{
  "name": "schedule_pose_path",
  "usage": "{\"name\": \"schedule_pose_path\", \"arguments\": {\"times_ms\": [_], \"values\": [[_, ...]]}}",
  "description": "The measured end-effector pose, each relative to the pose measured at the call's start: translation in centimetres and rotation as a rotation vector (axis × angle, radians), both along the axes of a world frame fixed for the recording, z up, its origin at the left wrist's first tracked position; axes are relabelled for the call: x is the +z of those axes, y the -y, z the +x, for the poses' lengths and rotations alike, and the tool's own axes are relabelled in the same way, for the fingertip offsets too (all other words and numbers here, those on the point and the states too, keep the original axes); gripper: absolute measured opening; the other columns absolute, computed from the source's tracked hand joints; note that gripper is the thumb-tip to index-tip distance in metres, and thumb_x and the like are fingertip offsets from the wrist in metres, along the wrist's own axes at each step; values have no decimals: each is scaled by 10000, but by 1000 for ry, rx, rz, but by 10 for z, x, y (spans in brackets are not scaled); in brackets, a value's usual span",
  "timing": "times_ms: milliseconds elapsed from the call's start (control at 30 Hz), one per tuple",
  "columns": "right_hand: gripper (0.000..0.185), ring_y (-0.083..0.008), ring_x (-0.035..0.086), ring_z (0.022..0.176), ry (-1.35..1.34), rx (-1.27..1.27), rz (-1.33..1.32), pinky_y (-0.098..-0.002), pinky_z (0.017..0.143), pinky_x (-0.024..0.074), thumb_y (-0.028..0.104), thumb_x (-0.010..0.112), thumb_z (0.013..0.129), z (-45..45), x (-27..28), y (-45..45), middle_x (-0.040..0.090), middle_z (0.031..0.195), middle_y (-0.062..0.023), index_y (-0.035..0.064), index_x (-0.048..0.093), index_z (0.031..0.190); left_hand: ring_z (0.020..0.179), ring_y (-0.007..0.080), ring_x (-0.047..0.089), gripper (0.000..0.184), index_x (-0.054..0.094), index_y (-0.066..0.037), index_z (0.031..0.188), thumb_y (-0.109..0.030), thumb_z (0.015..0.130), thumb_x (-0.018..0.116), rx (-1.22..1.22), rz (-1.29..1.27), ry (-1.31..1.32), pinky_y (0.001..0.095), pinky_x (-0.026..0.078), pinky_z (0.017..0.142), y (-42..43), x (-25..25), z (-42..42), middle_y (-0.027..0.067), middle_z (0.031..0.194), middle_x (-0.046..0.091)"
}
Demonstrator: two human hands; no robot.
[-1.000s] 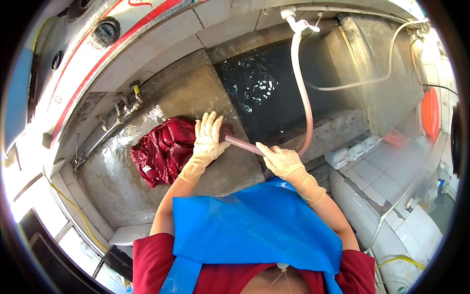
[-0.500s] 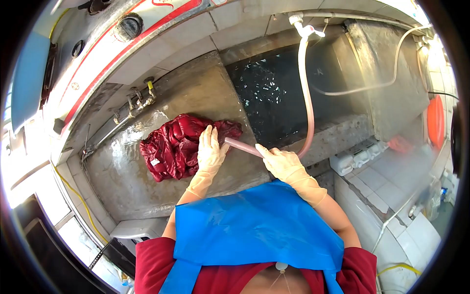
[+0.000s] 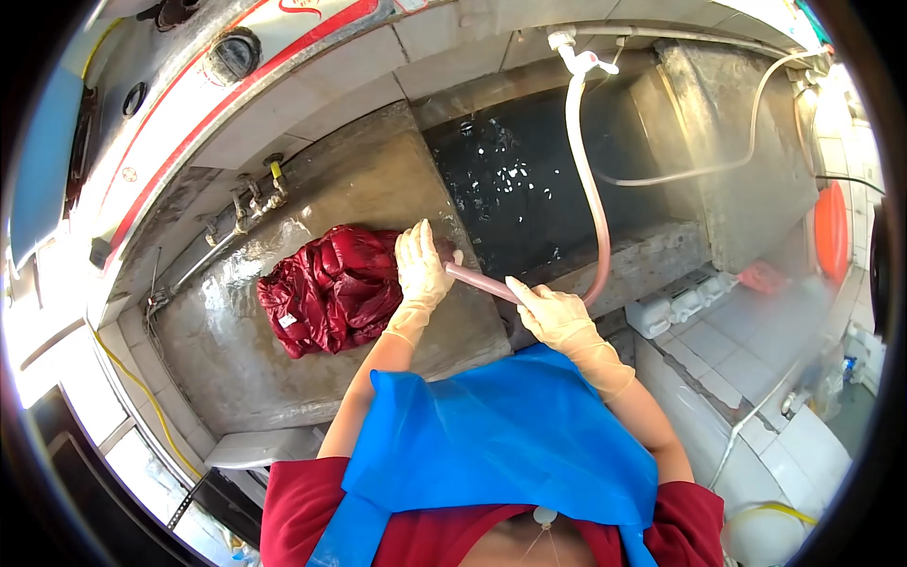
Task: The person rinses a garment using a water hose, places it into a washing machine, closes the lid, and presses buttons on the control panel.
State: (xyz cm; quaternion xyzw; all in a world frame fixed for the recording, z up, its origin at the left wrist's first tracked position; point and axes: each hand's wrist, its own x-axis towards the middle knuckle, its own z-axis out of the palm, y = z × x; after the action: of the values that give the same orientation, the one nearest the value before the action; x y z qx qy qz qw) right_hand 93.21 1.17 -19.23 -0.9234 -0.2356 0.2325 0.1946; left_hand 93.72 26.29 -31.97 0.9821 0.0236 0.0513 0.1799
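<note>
A wet, dark red padded jacket (image 3: 333,291) lies bunched on the wet stone slab (image 3: 227,378), with a small white label showing. At its right edge is my left hand (image 3: 422,267) in a cream rubber glove, its fingers stretched out. A little dark red shows just beyond that hand; whether it is cloth I cannot tell. My right hand (image 3: 557,321), gloved too, is closed round a pinkish hose (image 3: 487,283) close to its end. The hose end points left, beside my left hand. From my right hand the hose curves up to a white tap (image 3: 584,62).
Dark water fills the basin (image 3: 704,241) right of the slab. Small taps on a pipe (image 3: 222,244) run along the slab's back left. A thin clear hose (image 3: 690,177) hangs over the basin. White plastic containers (image 3: 652,315) and an orange-red basin (image 3: 830,236) are at the right.
The jacket part that stuck out to the right past my left hand is mostly out of sight. My left hand and the hose end have shifted slightly right in the view.
</note>
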Motion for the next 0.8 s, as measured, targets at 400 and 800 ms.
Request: {"name": "schedule_pose_path", "arguments": {"times_ms": [400, 800], "values": [[500, -319, 660, 724, -44, -38, 53, -452, 639, 550, 227, 605, 905, 10, -4, -10, 643, 856, -94, 210, 529, 1399, 810, 285, 568, 357, 600, -158, 883, -404, 721, 802, -42, 10, 186, 439, 437, 746, -7, -21, 13, 40, 824, 577], [492, -343, 664, 767, -78, -51, 30, -462, 692, 548, 262, 557, 938, 13, 0, -8, 657, 933, -112, 224, 498, 1426, 830, 299, 566, 321, 587, -146, 906, -345, 751, 785, -60, -34, 43, 435, 432, 750, -11, -2, 20, 52, 853, 578]]}}
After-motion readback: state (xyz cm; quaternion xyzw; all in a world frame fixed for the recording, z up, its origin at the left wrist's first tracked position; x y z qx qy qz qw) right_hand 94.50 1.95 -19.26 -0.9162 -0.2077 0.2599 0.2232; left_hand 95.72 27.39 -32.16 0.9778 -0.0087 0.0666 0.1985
